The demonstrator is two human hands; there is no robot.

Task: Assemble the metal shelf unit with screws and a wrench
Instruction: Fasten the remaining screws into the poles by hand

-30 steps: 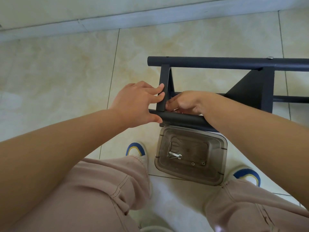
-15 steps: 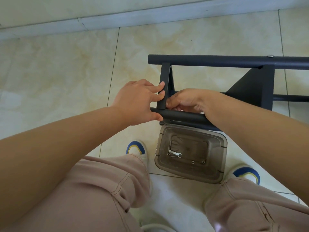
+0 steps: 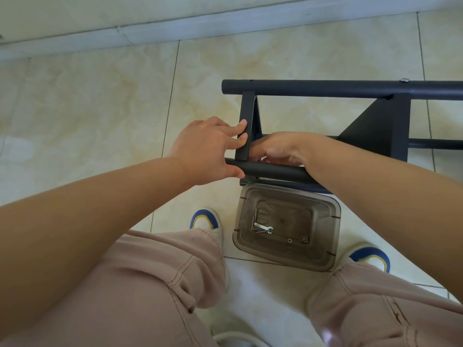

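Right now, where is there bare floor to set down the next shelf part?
The widest bare tile lies left of the shelf frame, between the baseboard and the left hand. A smaller patch sits inside the frame. It is crowded near the knees: the parts container fills the gap between both shoes.
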